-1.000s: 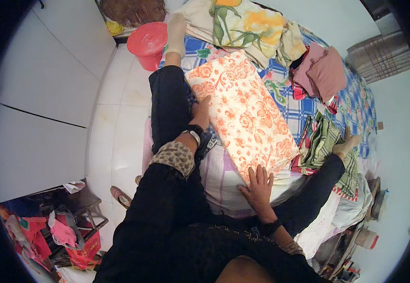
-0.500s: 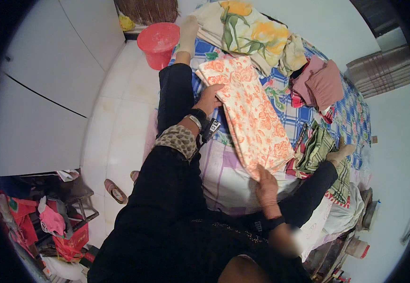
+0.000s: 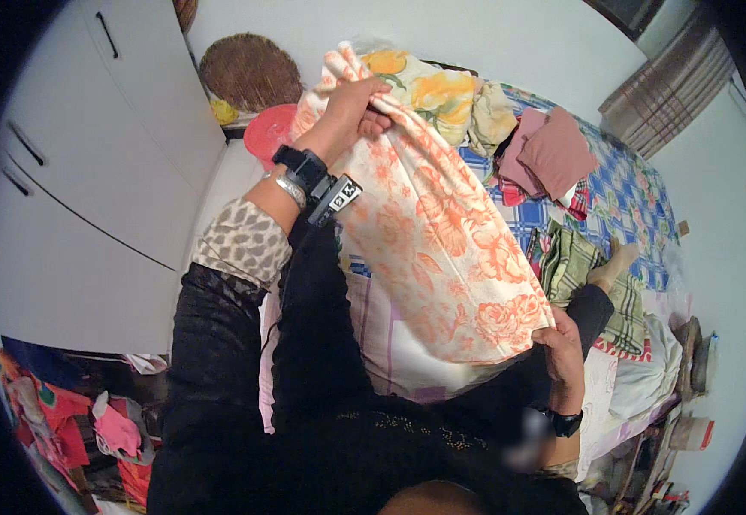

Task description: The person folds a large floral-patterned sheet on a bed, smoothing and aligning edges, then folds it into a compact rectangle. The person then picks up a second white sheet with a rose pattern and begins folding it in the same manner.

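Note:
A cream cloth with orange flowers (image 3: 441, 223) is stretched between my hands, raised over the bed and my lap. My left hand (image 3: 357, 116) grips its far left part, the fabric bunched and rising past the fingers. At the near right corner, my right hand (image 3: 563, 350) pinches the edge, thumb on top. The cloth slants from far left to near right and hides much of the bed below. Dark devices are strapped to both wrists.
Past the cloth lie a yellow-flowered blanket (image 3: 446, 94), folded pink clothes (image 3: 553, 159) and green checked fabric (image 3: 574, 262) on the blue checked bedding (image 3: 622, 206). A red bucket (image 3: 265, 136) stands beside the bed. White cabinets (image 3: 107, 215) line the left; cluttered shelves (image 3: 647, 459) sit at lower right.
The cloth has come up off the bed and spread wider. My left hand has moved up and away with its end; my right hand has shifted right, holding the near corner.

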### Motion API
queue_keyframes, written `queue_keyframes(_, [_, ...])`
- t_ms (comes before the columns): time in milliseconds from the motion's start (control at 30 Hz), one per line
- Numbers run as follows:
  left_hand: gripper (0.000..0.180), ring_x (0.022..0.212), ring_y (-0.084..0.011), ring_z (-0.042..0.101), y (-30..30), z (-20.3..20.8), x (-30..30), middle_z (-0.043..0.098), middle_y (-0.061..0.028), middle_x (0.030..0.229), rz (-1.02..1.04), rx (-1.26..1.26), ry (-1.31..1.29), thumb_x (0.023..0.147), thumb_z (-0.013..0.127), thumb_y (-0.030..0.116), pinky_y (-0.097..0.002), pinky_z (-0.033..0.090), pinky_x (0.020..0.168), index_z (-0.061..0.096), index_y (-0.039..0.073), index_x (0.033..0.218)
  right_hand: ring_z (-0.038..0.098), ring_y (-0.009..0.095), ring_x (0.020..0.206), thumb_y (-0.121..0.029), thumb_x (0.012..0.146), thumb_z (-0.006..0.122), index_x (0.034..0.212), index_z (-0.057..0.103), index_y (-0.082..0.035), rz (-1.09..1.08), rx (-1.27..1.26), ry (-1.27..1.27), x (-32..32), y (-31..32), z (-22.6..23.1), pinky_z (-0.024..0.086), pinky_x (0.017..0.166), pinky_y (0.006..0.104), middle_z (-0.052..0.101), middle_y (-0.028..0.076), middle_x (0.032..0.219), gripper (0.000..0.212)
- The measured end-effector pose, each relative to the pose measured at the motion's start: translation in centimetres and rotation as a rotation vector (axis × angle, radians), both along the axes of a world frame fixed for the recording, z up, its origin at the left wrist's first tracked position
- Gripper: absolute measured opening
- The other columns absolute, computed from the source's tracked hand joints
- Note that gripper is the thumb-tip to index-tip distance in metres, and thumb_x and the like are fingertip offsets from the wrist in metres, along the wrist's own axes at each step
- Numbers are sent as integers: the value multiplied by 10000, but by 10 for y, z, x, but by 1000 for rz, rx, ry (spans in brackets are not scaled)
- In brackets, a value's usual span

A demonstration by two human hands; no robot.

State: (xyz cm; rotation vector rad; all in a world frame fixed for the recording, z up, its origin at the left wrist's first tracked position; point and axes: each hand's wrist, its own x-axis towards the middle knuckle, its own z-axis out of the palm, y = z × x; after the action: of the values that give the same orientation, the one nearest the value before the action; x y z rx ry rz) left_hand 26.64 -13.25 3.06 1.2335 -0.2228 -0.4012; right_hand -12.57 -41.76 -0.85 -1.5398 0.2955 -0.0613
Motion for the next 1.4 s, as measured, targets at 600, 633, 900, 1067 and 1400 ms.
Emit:
queue_keyframes(600, [693,1418,-348,281,-39,-317,-80,330,-159,1520,-62,1460,-914,899,604,478,-660,280,1037,388,144,1467,606,108,785,-183,896,686,1130,624,2,-296,-211,328,-5,-32,-239,491,719,264,668,34,945,304])
queue_keyframes(633, [688,1419,-346,278,-35,-321,-81,327,-148,1523,-22,1426,-974,900,601,482,-652,277,1041,392,149,1465,593,102,737,-183,897,675,1126,630,-4,-345,-197,363,-6,-33,-240,481,675,261,666,28,907,295])
queue_keyframes(900, [661,1425,-324,276,-31,-311,-33,321,-123,1534,-199,1507,-959,901,590,468,-632,300,1040,409,155,1455,641,205,752,-115,896,621,1090,645,-33,-390,-534,351,-15,-48,-224,508,693,312,684,63,890,212])
queue_keyframes(1067, [635,1390,-314,347,-56,-308,27,394,-143,1496,-262,1094,-712,924,544,453,-571,350,1047,413,112,1445,578,397,1101,-108,851,615,1216,570,25,-325,-1017,23,45,-7,-159,455,961,422,614,209,1184,391])
queue_keyframes(1400, [673,1424,-303,315,-145,-324,7,311,-114,1559,-115,1342,-1214,972,389,564,-627,220,1106,342,146,1497,317,327,1414,-404,929,563,1416,454,-87,245,-1316,-56,131,89,-237,166,1154,582,378,192,1495,591])
